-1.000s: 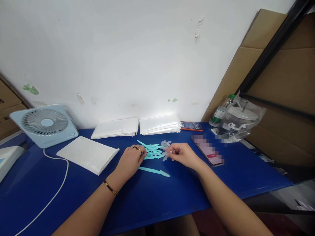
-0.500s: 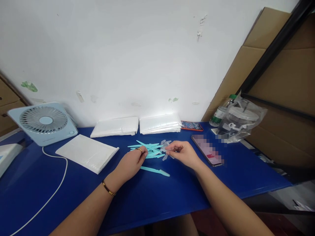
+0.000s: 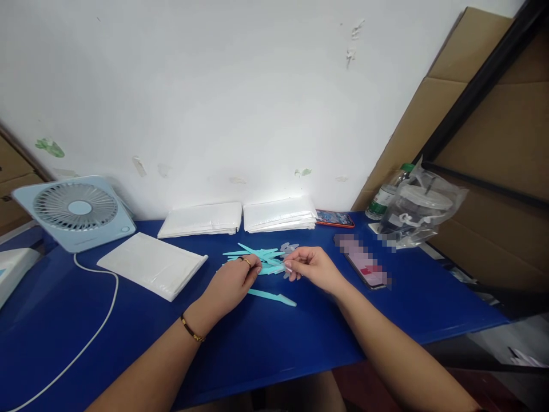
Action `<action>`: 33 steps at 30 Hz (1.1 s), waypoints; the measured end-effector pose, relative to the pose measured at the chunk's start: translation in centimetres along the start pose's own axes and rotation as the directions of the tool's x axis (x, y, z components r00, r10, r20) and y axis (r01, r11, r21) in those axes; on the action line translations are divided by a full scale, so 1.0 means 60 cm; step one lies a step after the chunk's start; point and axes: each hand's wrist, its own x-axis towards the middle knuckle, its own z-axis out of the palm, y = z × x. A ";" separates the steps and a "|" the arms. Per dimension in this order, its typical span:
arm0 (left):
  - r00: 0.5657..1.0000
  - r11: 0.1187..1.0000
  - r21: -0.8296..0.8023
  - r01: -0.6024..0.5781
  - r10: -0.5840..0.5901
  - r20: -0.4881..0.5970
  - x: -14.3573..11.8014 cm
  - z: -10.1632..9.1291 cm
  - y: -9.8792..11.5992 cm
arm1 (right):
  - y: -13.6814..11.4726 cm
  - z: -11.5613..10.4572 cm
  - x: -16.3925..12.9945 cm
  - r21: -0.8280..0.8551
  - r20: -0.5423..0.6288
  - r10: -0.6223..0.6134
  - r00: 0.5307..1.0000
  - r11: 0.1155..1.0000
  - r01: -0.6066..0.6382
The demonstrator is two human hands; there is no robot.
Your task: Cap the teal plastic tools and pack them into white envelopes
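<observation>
My left hand [image 3: 231,280], with a ring and a bracelet, is closed on a turquoise eyebrow razor [image 3: 273,269] that points right. The fingertips of my right hand [image 3: 316,269] pinch a small clear blade cap [image 3: 287,265] at that razor's tip; whether the cap is on the blade I cannot tell. Just behind both hands lies a crossed pile of turquoise razors [image 3: 256,252], partly hidden by my left hand. Several loose clear caps [image 3: 290,248] are to its right. A single razor [image 3: 274,296] lies apart, nearer to me, its left end behind my left hand.
Two stacks of white packets [image 3: 199,219] stand against the wall, with another packet [image 3: 152,266] to the left. A fan [image 3: 77,212] and its cable are at far left. Two phones [image 3: 364,263], a bottle [image 3: 381,200] and a bagged cup [image 3: 418,209] occupy the right.
My right hand has moved slightly left, bringing its fingertips to the tip of the razor in my left hand. My left hand has shifted only a little to the right.
</observation>
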 end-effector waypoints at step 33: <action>0.998 0.998 -0.062 -0.008 0.012 0.065 -0.006 0.017 0.015 | 0.004 -0.013 0.000 -0.363 -0.020 -0.141 0.990 0.924 0.124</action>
